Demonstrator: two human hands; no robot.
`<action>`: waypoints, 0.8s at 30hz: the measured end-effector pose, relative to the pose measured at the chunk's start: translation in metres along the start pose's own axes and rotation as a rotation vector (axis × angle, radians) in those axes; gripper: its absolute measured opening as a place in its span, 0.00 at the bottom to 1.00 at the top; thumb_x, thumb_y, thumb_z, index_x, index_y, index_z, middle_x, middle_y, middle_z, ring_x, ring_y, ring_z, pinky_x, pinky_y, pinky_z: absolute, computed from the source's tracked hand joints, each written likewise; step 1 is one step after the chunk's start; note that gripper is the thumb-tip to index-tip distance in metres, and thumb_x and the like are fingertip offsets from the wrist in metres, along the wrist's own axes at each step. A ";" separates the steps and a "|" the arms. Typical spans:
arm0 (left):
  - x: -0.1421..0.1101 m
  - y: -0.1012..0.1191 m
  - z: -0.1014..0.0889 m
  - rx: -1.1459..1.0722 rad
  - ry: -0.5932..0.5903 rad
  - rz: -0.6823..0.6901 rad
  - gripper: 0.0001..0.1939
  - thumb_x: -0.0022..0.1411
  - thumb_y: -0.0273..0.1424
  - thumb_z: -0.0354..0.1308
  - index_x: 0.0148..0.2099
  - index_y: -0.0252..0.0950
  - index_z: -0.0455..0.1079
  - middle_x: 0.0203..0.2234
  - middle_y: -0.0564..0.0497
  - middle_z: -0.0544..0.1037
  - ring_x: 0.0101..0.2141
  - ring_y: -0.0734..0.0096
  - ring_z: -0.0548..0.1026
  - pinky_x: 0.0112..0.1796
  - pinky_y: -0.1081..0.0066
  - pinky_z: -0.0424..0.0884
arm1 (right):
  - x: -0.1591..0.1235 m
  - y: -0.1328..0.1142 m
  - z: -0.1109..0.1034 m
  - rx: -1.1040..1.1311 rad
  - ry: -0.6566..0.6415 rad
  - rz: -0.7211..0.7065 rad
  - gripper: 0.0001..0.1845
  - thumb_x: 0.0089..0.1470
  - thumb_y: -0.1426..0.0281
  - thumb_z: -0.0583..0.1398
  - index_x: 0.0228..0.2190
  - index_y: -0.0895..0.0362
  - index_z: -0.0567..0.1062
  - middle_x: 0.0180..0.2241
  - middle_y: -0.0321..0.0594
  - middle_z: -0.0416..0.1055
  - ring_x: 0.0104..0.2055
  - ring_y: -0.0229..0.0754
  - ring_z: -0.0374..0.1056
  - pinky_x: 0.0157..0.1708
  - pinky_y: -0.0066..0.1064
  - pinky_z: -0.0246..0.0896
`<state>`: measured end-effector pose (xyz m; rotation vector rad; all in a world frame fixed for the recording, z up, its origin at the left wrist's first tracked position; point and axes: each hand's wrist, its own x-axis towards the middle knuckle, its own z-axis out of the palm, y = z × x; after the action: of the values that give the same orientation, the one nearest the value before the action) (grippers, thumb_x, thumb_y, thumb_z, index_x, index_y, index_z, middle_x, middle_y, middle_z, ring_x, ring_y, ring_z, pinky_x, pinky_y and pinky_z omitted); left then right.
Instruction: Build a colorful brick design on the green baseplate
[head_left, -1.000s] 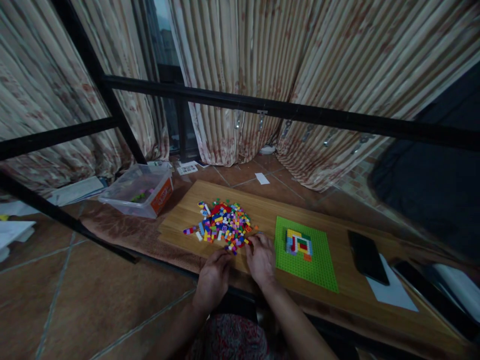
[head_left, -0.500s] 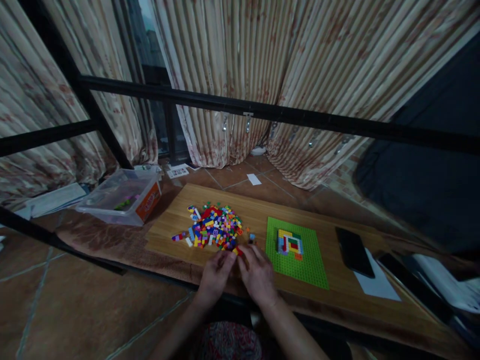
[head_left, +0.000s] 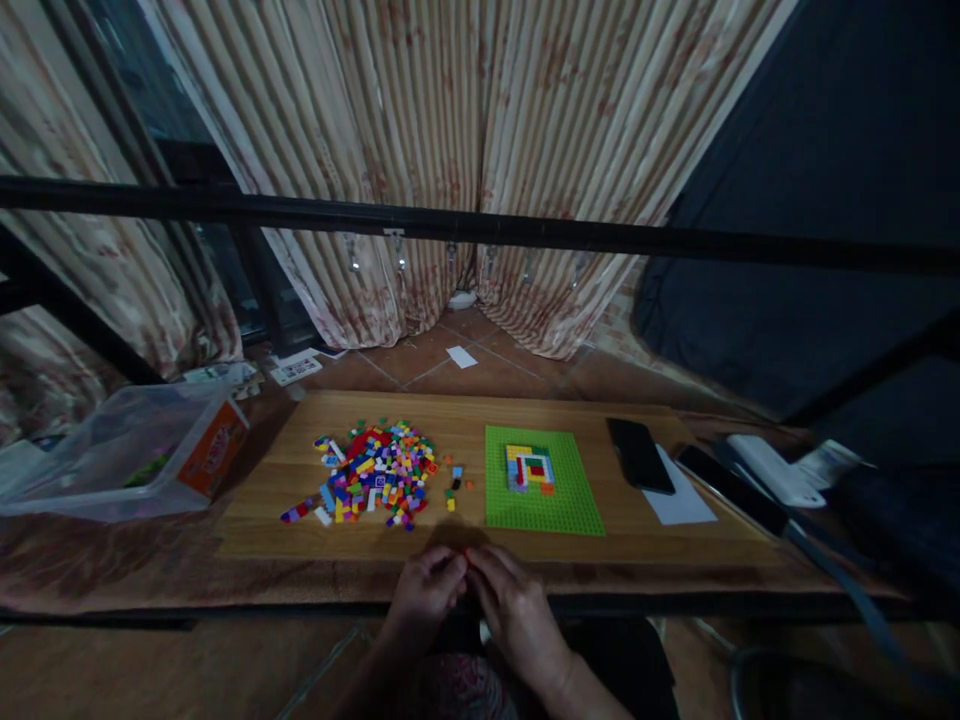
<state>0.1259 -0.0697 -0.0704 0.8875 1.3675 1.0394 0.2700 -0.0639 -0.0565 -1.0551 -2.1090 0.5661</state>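
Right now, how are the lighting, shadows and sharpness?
Head view: dim, dark expanse at right nearly featureless; head view: soft shadow at the near edge of the wooden board; head view: green baseplate legible, the small red piece between left hand and right hand indistinct.

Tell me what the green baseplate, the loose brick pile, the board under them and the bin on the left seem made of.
Green baseplate: likely plastic, fairly matte; even colour, regular studs.
Loose brick pile: probably hard plastic, finish too small to judge; bright solid colours.
Board: wood or wood-look laminate, satin; grain shows.
Bin: apparently clear plastic, smooth, slightly cloudy; see-through walls.
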 end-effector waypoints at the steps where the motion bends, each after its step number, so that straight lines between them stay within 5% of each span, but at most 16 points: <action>1: -0.001 0.003 0.003 -0.002 -0.016 -0.012 0.21 0.46 0.49 0.59 0.23 0.34 0.65 0.13 0.57 0.65 0.14 0.81 0.57 0.17 0.77 0.53 | -0.001 0.003 -0.002 0.012 0.018 0.021 0.16 0.61 0.73 0.50 0.48 0.53 0.72 0.41 0.44 0.73 0.42 0.42 0.71 0.42 0.33 0.70; 6: -0.005 0.021 0.005 0.079 -0.053 -0.028 0.20 0.51 0.48 0.57 0.27 0.35 0.66 0.16 0.56 0.67 0.16 0.79 0.61 0.18 0.77 0.57 | -0.007 0.027 -0.024 0.062 0.152 0.190 0.14 0.61 0.69 0.52 0.44 0.54 0.73 0.41 0.44 0.74 0.43 0.43 0.72 0.43 0.34 0.69; 15: 0.024 0.037 -0.023 0.676 0.181 0.311 0.13 0.59 0.41 0.51 0.33 0.38 0.70 0.25 0.53 0.75 0.29 0.70 0.73 0.32 0.72 0.65 | -0.007 0.075 -0.064 -0.016 0.336 0.582 0.16 0.57 0.60 0.55 0.41 0.55 0.74 0.40 0.43 0.76 0.43 0.47 0.72 0.45 0.41 0.66; 24: 0.046 0.018 -0.030 0.992 0.278 0.463 0.12 0.62 0.38 0.49 0.36 0.39 0.70 0.30 0.51 0.77 0.31 0.68 0.76 0.32 0.72 0.67 | 0.022 0.109 -0.074 -0.070 0.353 0.397 0.13 0.56 0.62 0.56 0.37 0.55 0.76 0.38 0.44 0.73 0.43 0.46 0.68 0.46 0.41 0.63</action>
<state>0.0913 -0.0235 -0.0696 1.9058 2.0120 0.7984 0.3720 0.0218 -0.0691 -1.5090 -1.6317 0.4521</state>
